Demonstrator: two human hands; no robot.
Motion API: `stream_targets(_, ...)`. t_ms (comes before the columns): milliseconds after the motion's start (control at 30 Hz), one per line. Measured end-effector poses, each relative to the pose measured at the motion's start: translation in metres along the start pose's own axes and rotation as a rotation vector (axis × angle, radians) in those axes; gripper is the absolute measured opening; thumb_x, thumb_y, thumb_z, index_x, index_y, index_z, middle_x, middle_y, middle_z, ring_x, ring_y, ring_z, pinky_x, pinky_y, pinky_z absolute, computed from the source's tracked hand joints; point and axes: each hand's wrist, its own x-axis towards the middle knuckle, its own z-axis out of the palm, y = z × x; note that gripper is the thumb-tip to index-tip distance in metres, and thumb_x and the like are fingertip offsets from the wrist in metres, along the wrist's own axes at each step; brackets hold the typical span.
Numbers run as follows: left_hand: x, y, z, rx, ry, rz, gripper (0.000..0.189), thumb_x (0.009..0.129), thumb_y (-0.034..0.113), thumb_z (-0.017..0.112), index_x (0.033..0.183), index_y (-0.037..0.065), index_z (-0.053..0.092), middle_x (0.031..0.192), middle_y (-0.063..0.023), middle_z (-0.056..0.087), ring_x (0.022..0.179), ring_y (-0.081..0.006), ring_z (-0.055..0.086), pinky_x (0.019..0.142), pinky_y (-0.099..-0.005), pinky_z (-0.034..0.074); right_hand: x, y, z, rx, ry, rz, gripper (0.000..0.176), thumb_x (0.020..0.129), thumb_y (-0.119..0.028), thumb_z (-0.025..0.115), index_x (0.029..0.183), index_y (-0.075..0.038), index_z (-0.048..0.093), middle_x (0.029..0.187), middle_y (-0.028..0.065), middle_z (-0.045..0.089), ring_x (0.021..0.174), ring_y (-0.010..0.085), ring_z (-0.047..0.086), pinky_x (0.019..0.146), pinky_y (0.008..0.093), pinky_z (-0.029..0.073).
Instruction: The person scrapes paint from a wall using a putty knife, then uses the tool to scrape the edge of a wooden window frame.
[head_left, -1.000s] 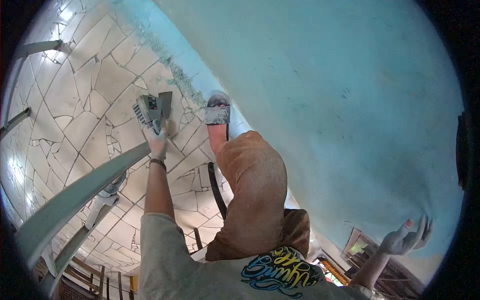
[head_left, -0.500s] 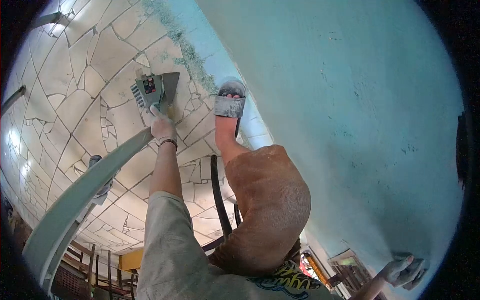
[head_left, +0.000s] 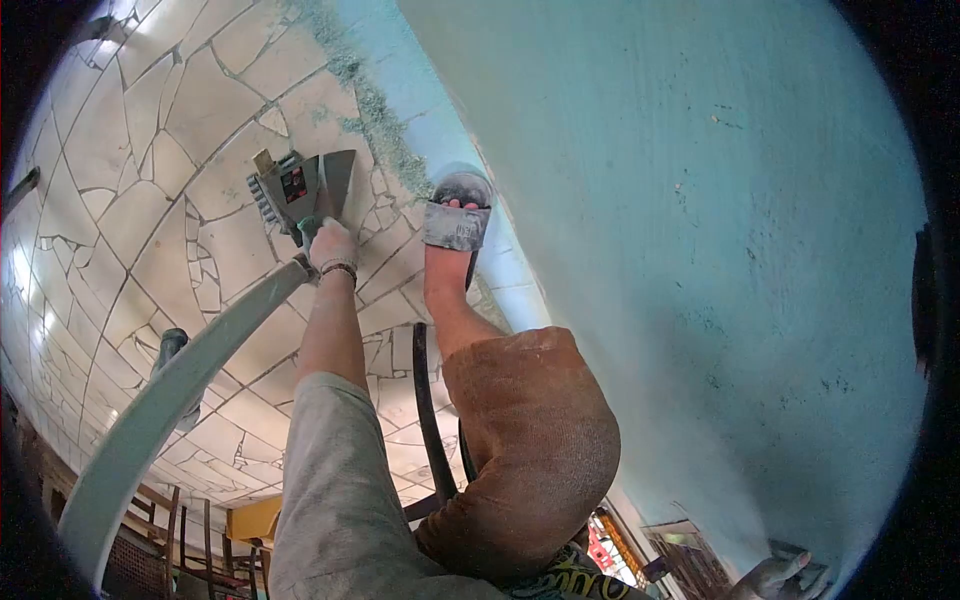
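A large turquoise wall [head_left: 700, 250] fills the right half of the view, seen from above by a person looking down past their own body. To the left spreads a floor [head_left: 120, 200] of pale broken-tile mosaic. A line of greenish crumbs [head_left: 375, 115] lies along the floor's edge where it meets the wall. A pale curved rail [head_left: 170, 380] sweeps from the lower left up towards the middle. The person's bent leg in brown shorts [head_left: 530, 440] sits at the centre, and its foot in a grey sandal [head_left: 455, 225] stands at the floor's wall edge. A black hose [head_left: 425, 400] runs beside the leg.

The left hand [head_left: 333, 247], with a bracelet [head_left: 340, 268] at the wrist, reaches down beside the rail. Its fingers are wrapped tight round the handles of two scrapers [head_left: 305, 185], whose wide blades point away over the floor, near the crumbs and just left of the sandal.

The right hand [head_left: 780, 580] shows only partly at the bottom right, against the wall; how its fingers are set cannot be told.
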Motion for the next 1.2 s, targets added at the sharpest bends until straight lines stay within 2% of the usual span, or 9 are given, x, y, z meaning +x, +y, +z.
stream_targets(233, -0.131, 0.022, -0.041, -0.539, 0.112, 0.360, 0.028, 0.090, 0.030, 0.061, 0.098, 0.003, 0.059, 0.083, -0.0237, 0.064, 0.079, -0.0400, 0.063, 0.069, -0.0478, 0.049, -0.002, 0.007, -0.018, 0.017, -0.068, -0.029, 0.031, 0.089, -0.022, 0.071, 0.109, 0.001, 0.069, 0.129, 0.0222, 0.049, 0.116, 0.0324, 0.052, 0.093, 0.0434, 0.048)
stream_targets(400, -0.263, 0.039, -0.163, -0.891, 0.031, 0.659, 0.022, 0.092, 0.023, 0.063, 0.094, 0.001, 0.056, 0.067, -0.0130, 0.052, 0.060, -0.0192, 0.051, 0.057, -0.0354, 0.042, 0.010, -0.051, -0.029, 0.307, -0.080, 0.153, 0.024, 0.090, -0.018, 0.067, 0.106, 0.000, 0.068, 0.127, 0.0232, 0.052, 0.118, 0.0372, 0.052, 0.098, 0.0481, 0.044)
stream_targets(567, -0.383, 0.037, -0.250, -0.943, -0.287, 1.108, 0.018, 0.094, 0.019, 0.061, 0.099, 0.003, 0.055, 0.072, 0.0035, 0.051, 0.057, -0.0016, 0.043, 0.049, -0.0179, 0.034, 0.011, -0.112, -0.078, 1.251, -0.324, 0.543, 0.028, 0.087, -0.018, 0.063, 0.106, 0.002, 0.064, 0.110, 0.0216, 0.064, 0.107, 0.0348, 0.060, 0.092, 0.0437, 0.048)
stream_targets(633, -0.440, 0.043, -0.267, -0.964, -0.366, 1.165, 0.020, 0.091, 0.019, 0.067, 0.094, 0.002, 0.057, 0.068, 0.0020, 0.052, 0.058, -0.0049, 0.044, 0.052, -0.0227, 0.036, -0.001, -0.113, -0.100, 1.526, -0.399, 0.880, 0.030, 0.090, -0.015, 0.063, 0.114, 0.003, 0.063, 0.113, 0.0187, 0.064, 0.106, 0.0274, 0.061, 0.090, 0.0389, 0.049)
stream_targets(700, -0.492, 0.047, -0.269, -0.922, -0.456, 1.254, 0.022, 0.090, 0.020, 0.068, 0.092, 0.002, 0.057, 0.067, 0.0010, 0.053, 0.057, -0.0057, 0.045, 0.051, -0.0231, 0.037, -0.012, -0.109, -0.123, 2.038, -0.117, 1.356, 0.031, 0.093, -0.009, 0.064, 0.123, 0.000, 0.061, 0.112, 0.0125, 0.065, 0.102, 0.0144, 0.060, 0.085, 0.0281, 0.048)
stream_targets(800, -0.559, 0.053, -0.256, -0.753, -0.554, 1.424, 0.025, 0.090, 0.024, 0.067, 0.096, 0.004, 0.054, 0.069, -0.0011, 0.056, 0.052, -0.0047, 0.048, 0.046, -0.0194, 0.037, -0.058, -0.085, -0.145, 2.141, 0.170, 1.387, 0.022, 0.097, -0.008, 0.060, 0.116, 0.002, 0.063, 0.101, 0.0094, 0.066, 0.090, 0.0123, 0.061, 0.080, 0.0293, 0.051)
stream_targets(900, -0.617, 0.053, -0.235, -0.664, -0.791, 1.332, 0.026, 0.090, 0.025, 0.067, 0.096, 0.004, 0.053, 0.068, -0.0016, 0.055, 0.052, -0.0050, 0.047, 0.045, -0.0196, 0.037, -0.113, -0.062, -0.167, 1.910, 0.167, 1.470, 0.020, 0.094, -0.012, 0.067, 0.108, 0.001, 0.066, 0.087, 0.0017, 0.067, 0.077, 0.0046, 0.057, 0.067, 0.0207, 0.046)
stream_targets(1033, -0.672, 0.055, -0.201, -0.427, -0.942, 1.298, 0.024, 0.092, 0.021, 0.065, 0.102, 0.003, 0.053, 0.068, -0.0001, 0.054, 0.051, -0.0040, 0.046, 0.046, -0.0192, 0.036, -0.191, -0.058, -0.180, 1.907, 0.475, 1.847, 0.015, 0.092, -0.013, 0.069, 0.096, 0.001, 0.066, 0.081, 0.0038, 0.067, 0.070, 0.0065, 0.059, 0.060, 0.0213, 0.049)
stream_targets(1200, -0.701, 0.063, -0.182, -0.228, -0.887, 1.415, 0.029, 0.092, 0.011, 0.063, 0.114, 0.001, 0.046, 0.079, -0.0003, 0.055, 0.057, -0.0029, 0.046, 0.050, -0.0179, 0.037, -0.234, -0.076, -0.178, 1.831, 0.863, 2.201, 0.018, 0.093, -0.015, 0.067, 0.094, 0.001, 0.060, 0.077, 0.0058, 0.066, 0.060, 0.0112, 0.060, 0.053, 0.0236, 0.049)
